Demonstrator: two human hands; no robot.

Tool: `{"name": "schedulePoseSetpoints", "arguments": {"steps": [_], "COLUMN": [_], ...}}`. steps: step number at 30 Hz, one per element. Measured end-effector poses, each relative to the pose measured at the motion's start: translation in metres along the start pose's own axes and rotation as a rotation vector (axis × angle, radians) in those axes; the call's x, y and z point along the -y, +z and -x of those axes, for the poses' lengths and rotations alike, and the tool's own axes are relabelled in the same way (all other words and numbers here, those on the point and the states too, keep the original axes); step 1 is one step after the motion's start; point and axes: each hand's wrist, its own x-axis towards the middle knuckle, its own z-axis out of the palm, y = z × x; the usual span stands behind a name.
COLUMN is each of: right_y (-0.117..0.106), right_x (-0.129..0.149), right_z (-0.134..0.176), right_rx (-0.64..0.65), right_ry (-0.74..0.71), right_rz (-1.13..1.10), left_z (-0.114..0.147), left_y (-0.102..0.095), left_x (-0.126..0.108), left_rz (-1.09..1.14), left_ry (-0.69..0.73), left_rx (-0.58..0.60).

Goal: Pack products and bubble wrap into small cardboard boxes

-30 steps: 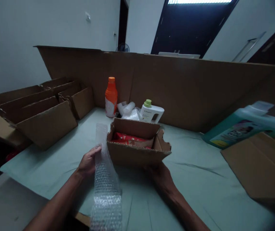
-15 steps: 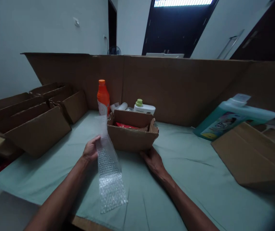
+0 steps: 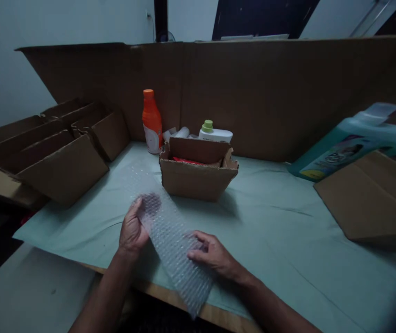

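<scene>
A long clear strip of bubble wrap point(image 3: 173, 245) slants across the front of the table, one end towards the orange bottle and the other over the front edge. My left hand point(image 3: 135, 226) grips its left side, the fingers showing through behind it and the thumb in front. At its right edge is my right hand point(image 3: 213, 256), thumb and fingers curled around the sheet. Just beyond both hands stands a small open cardboard box point(image 3: 198, 180). Something red point(image 3: 189, 161) shows inside it, mostly hidden by the front wall.
Behind the box are an orange bottle point(image 3: 152, 122), a white bottle with a green cap point(image 3: 216, 134) and white rolled pieces point(image 3: 181, 133). Several open cardboard boxes point(image 3: 66, 171) stand left. A teal jug point(image 3: 343, 143) leans by a carton point(image 3: 368, 199) at right. A cardboard wall point(image 3: 253, 92) closes the back.
My right hand has left the small box and come nearer, onto the bubble wrap. The wrap is now spread flatter and slanted between both hands. The view has tilted down.
</scene>
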Motion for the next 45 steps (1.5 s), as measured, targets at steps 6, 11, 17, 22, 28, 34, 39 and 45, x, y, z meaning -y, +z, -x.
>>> {"name": "schedulePoseSetpoints", "arguments": {"steps": [6,11,17,22,28,34,39,45], "right_y": [-0.057,-0.017,0.056,0.061,0.003,-0.022,-0.021,-0.031], "right_x": [0.015,0.001,-0.033,-0.041,0.004,0.031,0.019,0.01], "right_z": [0.024,0.051,0.085,0.106,0.117,0.013,-0.088,-0.075], "right_rx": [-0.095,0.04,-0.01,-0.222,-0.302,0.093,0.137,-0.238], "right_ry": [0.156,0.206,0.176,0.188,0.079,-0.079,-0.058,-0.309], "right_rz": [0.017,-0.04,-0.178,0.152,0.663,0.457,0.387,0.558], "left_z": [-0.003,-0.005,-0.03,-0.049,0.005,0.098,0.107,0.088], "left_y": [-0.039,-0.023,0.024,0.03,-0.011,-0.04,-0.051,-0.054], "left_x": [-0.009,-0.011,0.016,0.036,0.024,0.055,0.062,0.044], "left_rz": [-0.522,-0.735,-1.031,-1.276,-1.59,-1.712,-1.77,-1.577], "left_ry": [0.17,0.155,0.065,0.178,0.739,0.776,0.648,0.642], "left_rx": [-0.09,0.141,0.554,0.499,0.523,1.181,1.269,1.175]}}
